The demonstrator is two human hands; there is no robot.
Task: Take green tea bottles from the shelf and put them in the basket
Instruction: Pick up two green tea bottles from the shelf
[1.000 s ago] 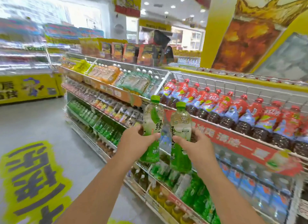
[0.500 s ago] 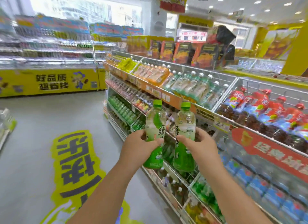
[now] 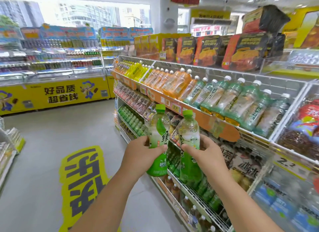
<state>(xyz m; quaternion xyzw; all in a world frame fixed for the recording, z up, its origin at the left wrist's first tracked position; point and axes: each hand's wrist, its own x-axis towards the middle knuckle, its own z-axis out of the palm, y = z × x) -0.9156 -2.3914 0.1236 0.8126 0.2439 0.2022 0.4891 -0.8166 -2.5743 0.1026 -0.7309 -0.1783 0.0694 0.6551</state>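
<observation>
**Two bottles in hand, basket nowhere in view**

The left hand (image 3: 141,154) grips one green tea bottle (image 3: 159,140) around its middle, fingers wrapped round the label. The right hand (image 3: 205,154) grips a second green tea bottle (image 3: 189,145) the same way. Both bottles stand nearly upright, green caps on top and long axes close to vertical, the caps leaning slightly toward each other. They are side by side in front of the chest, very close, though whether they touch cannot be told.

Taking the shelf (image 3: 215,121) as the landmark: it runs along the right, and both bottles are clear of it, held out over the aisle side of its orange price strip. The left-hand bottle is farther from the shelf, the right-hand one nearer.

The basket does not show anywhere. Open floor (image 3: 43,154) with a yellow sticker (image 3: 81,176) lies to the left of the shelf, so the basket is probably away from the shelf, out of frame. If so, the left hand would likely reach it first; each bottle can simply be lowered base-down as held.
</observation>
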